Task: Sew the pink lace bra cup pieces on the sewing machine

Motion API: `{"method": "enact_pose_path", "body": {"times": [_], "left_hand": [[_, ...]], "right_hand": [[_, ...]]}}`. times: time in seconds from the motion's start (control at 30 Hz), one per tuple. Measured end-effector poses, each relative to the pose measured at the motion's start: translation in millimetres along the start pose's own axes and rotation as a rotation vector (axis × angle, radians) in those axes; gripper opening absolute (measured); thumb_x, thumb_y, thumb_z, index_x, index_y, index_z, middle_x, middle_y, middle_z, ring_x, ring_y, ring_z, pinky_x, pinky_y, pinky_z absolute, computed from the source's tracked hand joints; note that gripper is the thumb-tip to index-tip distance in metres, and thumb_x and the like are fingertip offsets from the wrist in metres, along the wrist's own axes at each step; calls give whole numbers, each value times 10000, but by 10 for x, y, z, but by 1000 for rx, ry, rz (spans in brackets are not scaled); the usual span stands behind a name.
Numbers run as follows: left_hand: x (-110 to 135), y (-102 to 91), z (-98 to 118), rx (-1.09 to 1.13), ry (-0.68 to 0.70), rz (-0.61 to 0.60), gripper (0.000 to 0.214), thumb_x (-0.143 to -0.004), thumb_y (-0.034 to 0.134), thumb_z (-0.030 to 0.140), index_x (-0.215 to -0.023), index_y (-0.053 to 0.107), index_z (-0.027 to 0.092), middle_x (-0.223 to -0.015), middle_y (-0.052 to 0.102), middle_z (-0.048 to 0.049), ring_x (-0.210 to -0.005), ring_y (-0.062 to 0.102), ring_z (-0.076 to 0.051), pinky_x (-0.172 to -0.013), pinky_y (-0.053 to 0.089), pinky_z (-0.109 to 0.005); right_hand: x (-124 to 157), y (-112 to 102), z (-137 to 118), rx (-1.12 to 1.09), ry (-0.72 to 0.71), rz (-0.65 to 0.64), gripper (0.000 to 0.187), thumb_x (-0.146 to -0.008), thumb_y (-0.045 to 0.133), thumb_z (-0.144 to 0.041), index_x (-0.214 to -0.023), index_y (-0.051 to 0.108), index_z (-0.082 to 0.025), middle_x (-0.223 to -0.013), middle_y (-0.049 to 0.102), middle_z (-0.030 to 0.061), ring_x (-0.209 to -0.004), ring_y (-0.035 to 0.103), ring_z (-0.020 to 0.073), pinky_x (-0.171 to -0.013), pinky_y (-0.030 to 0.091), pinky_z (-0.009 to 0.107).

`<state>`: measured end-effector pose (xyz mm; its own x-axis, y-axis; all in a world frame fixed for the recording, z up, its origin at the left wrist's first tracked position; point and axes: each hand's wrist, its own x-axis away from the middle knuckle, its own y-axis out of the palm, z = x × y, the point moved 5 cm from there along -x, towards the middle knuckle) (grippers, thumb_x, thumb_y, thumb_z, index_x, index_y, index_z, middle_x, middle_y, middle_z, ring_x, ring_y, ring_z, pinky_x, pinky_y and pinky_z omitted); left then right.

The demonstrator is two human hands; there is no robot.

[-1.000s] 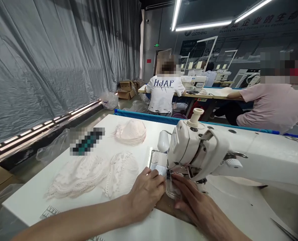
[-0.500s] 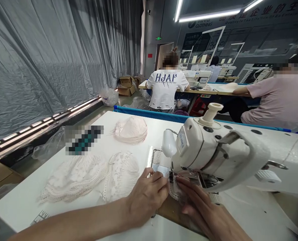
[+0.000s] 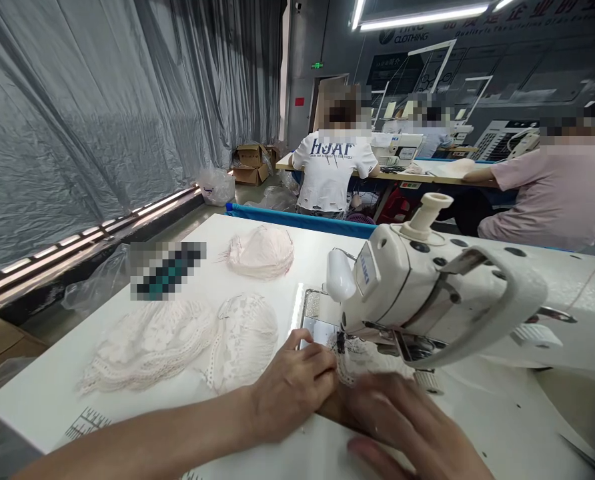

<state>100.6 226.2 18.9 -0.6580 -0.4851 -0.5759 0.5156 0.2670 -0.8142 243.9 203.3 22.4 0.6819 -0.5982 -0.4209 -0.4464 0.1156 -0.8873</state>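
Head view, the only one: main change is the right hand (image 3: 412,427), now motion-blurred and pulled back to the near right; half a second ago its fingers lay flat on the white lace piece (image 3: 370,360) right beside the presser foot (image 3: 341,341). Thumb stands apart from the other fingers, which look loosely bent side by side; too blurred to tell if they touch cloth. Left hand (image 3: 297,383) hasn't really shifted: just left of the foot, fingers curled and pressed together, tips at the lace edge; can't tell if they pinch it, thumb mostly hidden. Lace piece is at the foot of the sewing machine (image 3: 392,267), more of it showing to the right now the right hand is off that part. Looks like a pause to regrip or adjust mid-seam, left hand keeping the edge in place; piece seems unfinished, and with one hand off it could skew. Rest of the table (image 3: 37,400) unchanged: lace stack (image 3: 150,347) at left, single lace cup (image 3: 245,337) just right of it, pale pink pile (image 3: 261,252) beyond on the far side, all apart from the hands, none touched
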Motion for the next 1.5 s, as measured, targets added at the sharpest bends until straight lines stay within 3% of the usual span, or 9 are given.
{"method": "enact_pose_path", "body": {"times": [0.07, 0.17, 0.3, 0.4, 0.63, 0.83, 1.03, 1.27, 1.5], "left_hand": [[11, 16, -6, -5, -5, -17, 194, -881, 397, 39, -908, 572, 118, -871, 624, -25, -832, 563, -115, -885, 345, -346], [17, 5, -1, -21, 7, -8, 186, -876, 409, 30, -911, 572, 113, -883, 624, -20, -845, 560, -111, -883, 345, -337], [8, -16, 7, -41, 5, -16, 178, -875, 428, 39, -953, 564, 123, -938, 621, -20, -915, 550, -113, -886, 352, -327], [-9, -16, 0, -38, -30, -26, 176, -873, 438, 46, -963, 558, 138, -971, 605, -22, -965, 529, -120, -878, 359, -321], [-34, -56, -15, -54, -129, 79, 201, -858, 497, 181, -664, 520, 133, -721, 511, -25, -706, 470, -132, -658, 363, -310], [-40, -21, 41, -60, -21, 46, 111, -826, 517, 156, -733, 571, 130, -692, 511, -14, -702, 458, -141, -596, 311, -303], [-23, 21, 49, -75, -4, -14, 135, -831, 503, 170, -709, 548, 133, -675, 496, -12, -685, 438, -140, -581, 286, -307], [-16, -1, 54, -97, 18, -31, 128, -793, 505, 119, -670, 537, 133, -674, 499, -8, -676, 446, -133, -594, 294, -307], [-4, -40, 71, -68, 74, -62, 161, -851, 453, 102, -769, 587, 136, -1135, 593, -66, -1081, 480, -169, -874, 332, -360]], "right_hand": [[-18, 71, 109, 126, -13, -20, 309, -884, 525, -367, -1106, 593, -163, -1087, 655, 144, -856, 664, 240, -678, 547, 341], [64, 176, 207, 182, -21, -49, 232, -938, 408, -247, -1023, 616, -192, -1034, 681, 98, -807, 662, 202, -680, 511, 320], [180, 210, 163, 153, -60, 30, 266, -942, 365, -195, -1025, 618, -205, -1096, 673, 86, -863, 646, 203, -723, 466, 322], [128, 188, 118, 140, -47, 100, 298, -964, 311, -190, -970, 609, -181, -1089, 679, 103, -771, 661, 178, -683, 464, 304], [-14, 185, 153, 73, 43, 107, 298, -979, 280, -195, -898, 567, -178, -949, 714, 79, -546, 646, 135, -583, 489, 273], [21, 208, 185, 33, 24, 52, 206, -939, 349, -129, -920, 549, -173, -943, 710, 90, -539, 637, 145, -550, 484, 283], [-27, 142, 114, 118, -30, 108, 305, -976, 297, -200, -924, 595, -160, -942, 724, 97, -553, 658, 145, -551, 488, 287], [-18, 110, 94, 129, -83, 109, 284, -943, 428, -350, -931, 652, -175, -919, 731, 70, -634, 679, 160, -595, 504, 289], [43, 149, 112, 90, -113, 58, 209, -890, 537, -305, -1034, 656, -211, -1048, 705, 57, -804, 679, 177, -683, 521, 292]]}}
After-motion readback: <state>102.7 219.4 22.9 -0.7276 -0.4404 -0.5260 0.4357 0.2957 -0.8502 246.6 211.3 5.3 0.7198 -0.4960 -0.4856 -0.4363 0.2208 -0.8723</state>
